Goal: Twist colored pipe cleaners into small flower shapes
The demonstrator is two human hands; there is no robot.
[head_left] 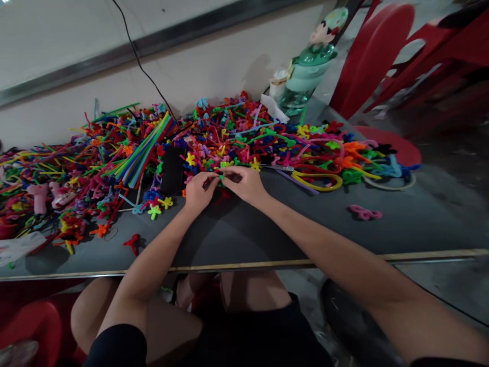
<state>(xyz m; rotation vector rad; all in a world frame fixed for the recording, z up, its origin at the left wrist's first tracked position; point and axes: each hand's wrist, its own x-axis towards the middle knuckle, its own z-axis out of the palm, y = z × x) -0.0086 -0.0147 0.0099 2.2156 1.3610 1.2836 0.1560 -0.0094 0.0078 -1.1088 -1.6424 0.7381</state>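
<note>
My left hand point(199, 189) and my right hand point(244, 183) meet at the middle of the grey table point(267, 234). Both pinch a small green pipe cleaner point(221, 176) between their fingertips, fingers closed on it. A big heap of coloured pipe-cleaner shapes point(244, 137) lies just beyond my hands. A bundle of straight coloured stems point(143, 150) lies slanted to the left of my left hand, next to a black phone point(172, 171).
Yellow-handled scissors point(317, 179) lie right of my right hand. A pink twisted piece point(364, 212) sits alone at the right. A green bottle point(309, 71) stands at the back. Red plastic chairs point(378, 56) are at the far right. A black cable point(145, 71) runs down the wall.
</note>
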